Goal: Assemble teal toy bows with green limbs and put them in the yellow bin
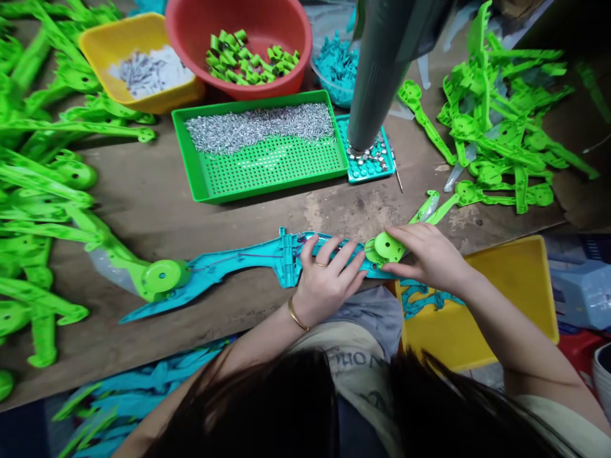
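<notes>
A long blue plastic toy shell (243, 254), bow-like in shape, lies across the near part of the table with its inner side up and a thin wire along it. My left hand (329, 273) holds its middle section, fingers laid over the shell. At the shell's right end, my right hand (424, 251) grips the round hub of a green plastic arm (386, 247) between thumb and fingers. This hub sits on the blue shell; whether it is fully seated I cannot tell. Another green arm (165, 278) with a round hub sits on the shell's left end.
Green arms pile up at left (42, 191) and right (496, 133). A green tray (229, 181) of screws, a red bowl (238, 13) and a yellow bin (100, 48) stand behind. A grey tool column (382, 70) hangs over a small blue tray (372, 168).
</notes>
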